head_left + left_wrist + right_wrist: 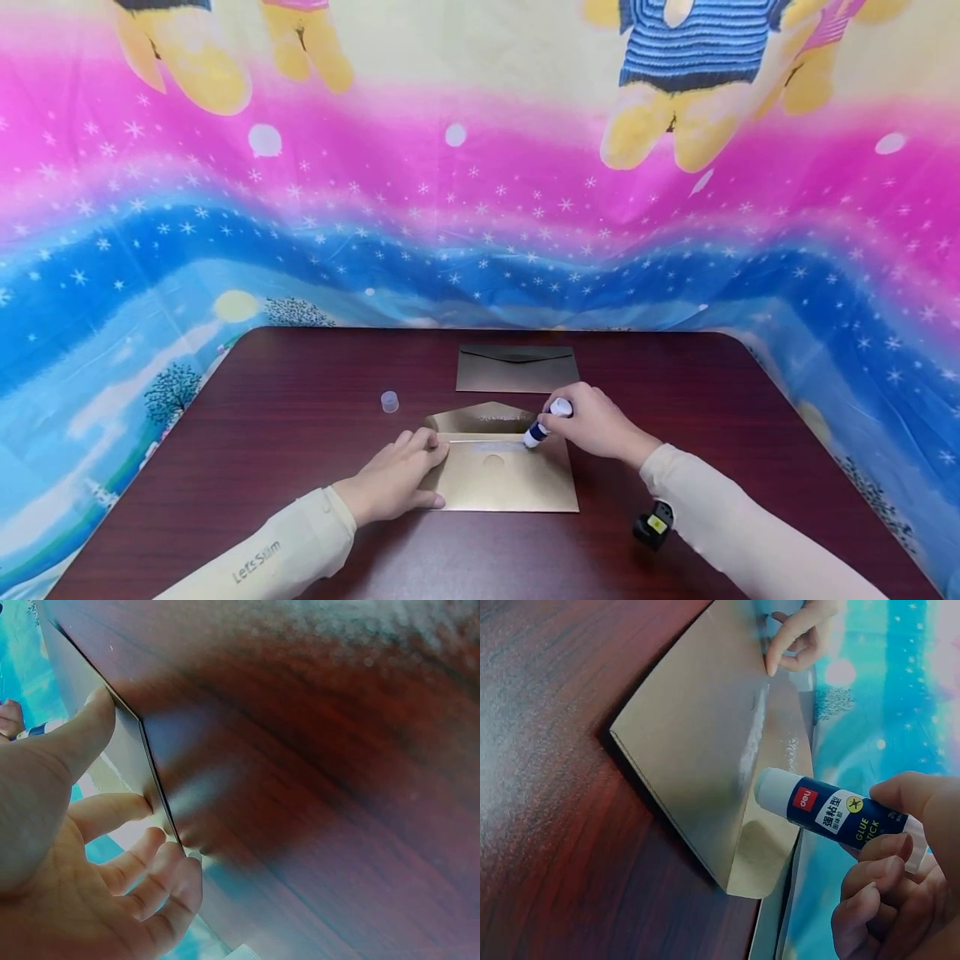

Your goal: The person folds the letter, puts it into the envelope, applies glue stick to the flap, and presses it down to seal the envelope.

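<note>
A gold envelope (517, 485) lies on the table, its pointed flap (491, 414) folded out away from the person. My right hand (596, 421) pinches a navy and white glue stick (840, 811), tilted so its uncapped end is at the envelope's upper right edge. Shiny glue smears (754, 735) show along the envelope's top edge and on the flap. At the envelope's left side, my left hand (397, 473) rests with thumb and fingertips on the paper. In the left wrist view the left thumb (96, 720) touches the envelope's edge.
A clear cap (389, 402) stands on the dark red table (300, 400) to the left of the flap. A second, darker envelope (517, 375) lies behind the gold one, flap side up. A printed cloth (450, 208) hangs behind the table.
</note>
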`<state>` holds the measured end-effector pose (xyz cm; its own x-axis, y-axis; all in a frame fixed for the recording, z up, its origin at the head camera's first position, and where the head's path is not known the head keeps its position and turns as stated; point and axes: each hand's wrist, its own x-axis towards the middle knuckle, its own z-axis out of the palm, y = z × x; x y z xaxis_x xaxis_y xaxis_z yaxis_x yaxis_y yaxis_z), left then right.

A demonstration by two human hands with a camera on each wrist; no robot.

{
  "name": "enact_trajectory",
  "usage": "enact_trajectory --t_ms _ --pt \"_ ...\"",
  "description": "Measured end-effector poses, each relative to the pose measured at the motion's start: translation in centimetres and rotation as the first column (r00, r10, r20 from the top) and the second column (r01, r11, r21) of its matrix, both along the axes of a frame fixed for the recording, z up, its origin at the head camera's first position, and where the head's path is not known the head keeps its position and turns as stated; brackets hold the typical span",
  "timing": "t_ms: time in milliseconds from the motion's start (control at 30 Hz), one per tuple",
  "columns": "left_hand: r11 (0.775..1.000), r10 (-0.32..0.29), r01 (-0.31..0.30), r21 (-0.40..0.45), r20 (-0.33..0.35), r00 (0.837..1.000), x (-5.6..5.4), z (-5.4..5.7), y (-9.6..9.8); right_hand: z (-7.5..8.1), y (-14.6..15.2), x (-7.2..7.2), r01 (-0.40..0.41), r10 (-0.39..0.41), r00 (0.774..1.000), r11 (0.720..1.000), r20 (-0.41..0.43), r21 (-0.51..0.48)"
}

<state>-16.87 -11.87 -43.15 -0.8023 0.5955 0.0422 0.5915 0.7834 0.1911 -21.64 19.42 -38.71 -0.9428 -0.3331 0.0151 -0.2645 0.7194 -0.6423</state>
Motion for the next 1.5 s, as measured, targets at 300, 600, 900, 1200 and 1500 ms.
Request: enact_trajectory --t_ms 300,600,900,1200,1500 --pt "1.000 -0.005 0.005 -0.005 0.000 1.000 0.0 0.2 0.0 0.1 0.3 0.0 0.016 -0.017 1.000 0.995 -0.008 -0.099" --pt "1.000 0.024 -0.024 -0.006 0.026 0.999 0.1 0.6 0.0 0.1 0.1 0.6 0.075 -0.078 0.997 0.978 -0.008 -0.197" --pt "0.998 0.030 -0.032 0.048 0.034 0.999 -0.1 0.9 0.1 0.0 -0.4 1.8 0.172 -0.076 0.971 0.883 0.229 -0.436" --pt "0.966 0.032 -0.069 0.250 0.149 0.988 0.6 2.0 1.9 0.2 -1.7 3.2 0.219 -0.001 0.935 0.786 0.354 -0.578" --pt "0.837 0.025 -0.180 0.516 0.292 0.956 1.2 3.2 5.2 0.5 -3.0 4.7 0.234 0.090 0.907 0.706 0.412 -0.668"
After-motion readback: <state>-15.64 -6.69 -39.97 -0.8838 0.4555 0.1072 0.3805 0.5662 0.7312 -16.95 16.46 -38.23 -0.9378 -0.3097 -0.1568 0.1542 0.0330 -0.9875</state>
